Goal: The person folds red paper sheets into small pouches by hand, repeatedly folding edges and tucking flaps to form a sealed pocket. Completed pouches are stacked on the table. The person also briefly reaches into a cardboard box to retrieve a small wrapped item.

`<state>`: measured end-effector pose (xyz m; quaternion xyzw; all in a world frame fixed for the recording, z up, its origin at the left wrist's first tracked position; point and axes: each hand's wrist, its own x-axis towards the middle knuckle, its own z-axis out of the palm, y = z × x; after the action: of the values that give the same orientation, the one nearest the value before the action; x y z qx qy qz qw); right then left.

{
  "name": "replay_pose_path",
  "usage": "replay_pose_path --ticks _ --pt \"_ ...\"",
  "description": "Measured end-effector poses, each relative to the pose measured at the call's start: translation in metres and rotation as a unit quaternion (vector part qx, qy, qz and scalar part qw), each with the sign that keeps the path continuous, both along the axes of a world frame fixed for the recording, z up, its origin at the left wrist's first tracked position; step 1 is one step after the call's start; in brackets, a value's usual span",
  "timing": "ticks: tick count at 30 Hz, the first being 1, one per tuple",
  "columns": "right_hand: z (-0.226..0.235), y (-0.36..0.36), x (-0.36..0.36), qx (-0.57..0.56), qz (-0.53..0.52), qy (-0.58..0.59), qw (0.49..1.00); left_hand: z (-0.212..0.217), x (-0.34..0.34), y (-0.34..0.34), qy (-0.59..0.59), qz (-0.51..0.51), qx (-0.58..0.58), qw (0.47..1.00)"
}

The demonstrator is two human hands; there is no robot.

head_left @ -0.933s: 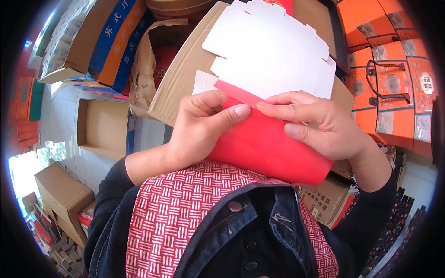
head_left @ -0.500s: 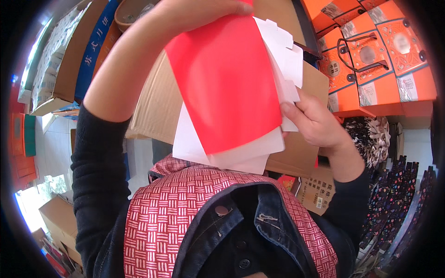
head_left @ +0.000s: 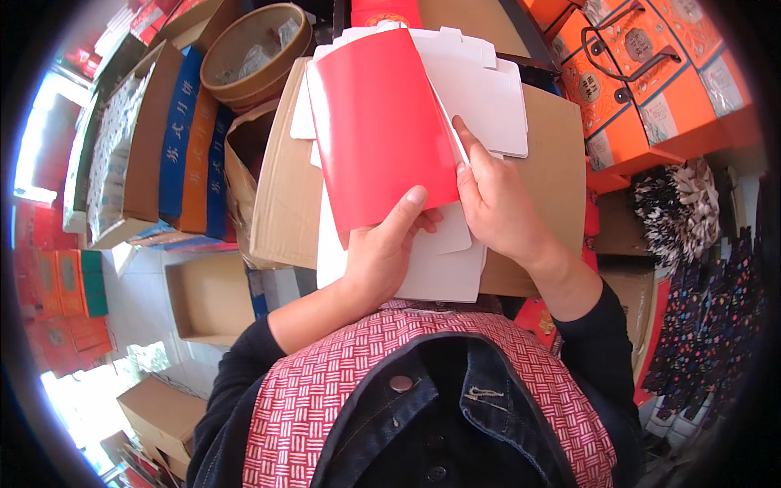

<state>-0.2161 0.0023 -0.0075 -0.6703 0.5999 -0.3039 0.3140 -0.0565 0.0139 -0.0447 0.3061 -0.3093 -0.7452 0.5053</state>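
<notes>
A glossy red card sheet [head_left: 386, 130] lies over several flat white die-cut card blanks [head_left: 496, 106], which rest on a brown cardboard box [head_left: 553, 163]. My left hand [head_left: 378, 252] grips the red sheet's near edge, thumb on top and fingers partly hidden under it. At the sheet's right edge is my right hand [head_left: 504, 195], closed on it with the thumb near the corner and the index finger stretched along the side. A white layer shows along that edge; whether it belongs to the sheet I cannot tell.
On the left stand a round tub [head_left: 256, 57] holding clear plastic and a blue-sided carton [head_left: 179, 138]. Orange gift boxes [head_left: 643, 73] with dark handles are stacked at the far right. Below them lie dark floral strips [head_left: 700, 333]. An open cardboard tray [head_left: 211, 297] sits lower left.
My left hand has come down from the sheet's far edge to its near edge. The red sheet has shifted away from me and left, uncovering more white blanks. My right hand moved slightly left.
</notes>
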Motion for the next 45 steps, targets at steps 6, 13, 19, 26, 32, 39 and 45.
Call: replay_pose_path --ticks 6,13,19,26,32,39,45 --pt "-0.021 -0.011 0.001 -0.073 -0.025 -0.282 0.956 0.001 0.001 -0.006 0.022 -0.021 0.05 0.998" --pt "-0.026 -0.009 0.007 -0.052 -0.044 -0.323 0.944 0.0 0.001 -0.008 0.006 -0.025 0.066 0.997" --pt "-0.019 -0.008 0.011 -0.025 -0.064 -0.226 0.972 0.0 -0.002 -0.008 0.036 -0.025 0.039 0.998" --pt "-0.016 -0.006 0.01 -0.077 -0.1 -0.144 0.982 -0.002 0.001 -0.006 0.045 -0.026 0.031 0.998" --pt "-0.014 -0.005 0.012 -0.066 -0.087 -0.173 0.979 -0.003 0.001 -0.004 0.056 -0.02 0.015 0.998" --pt "-0.02 -0.008 0.017 -0.135 -0.097 -0.175 0.97 -0.005 0.003 -0.005 0.07 -0.036 0.009 0.997" --pt "-0.015 -0.006 0.02 -0.088 -0.106 -0.169 0.976 -0.004 -0.004 -0.003 0.025 -0.013 -0.001 1.0"
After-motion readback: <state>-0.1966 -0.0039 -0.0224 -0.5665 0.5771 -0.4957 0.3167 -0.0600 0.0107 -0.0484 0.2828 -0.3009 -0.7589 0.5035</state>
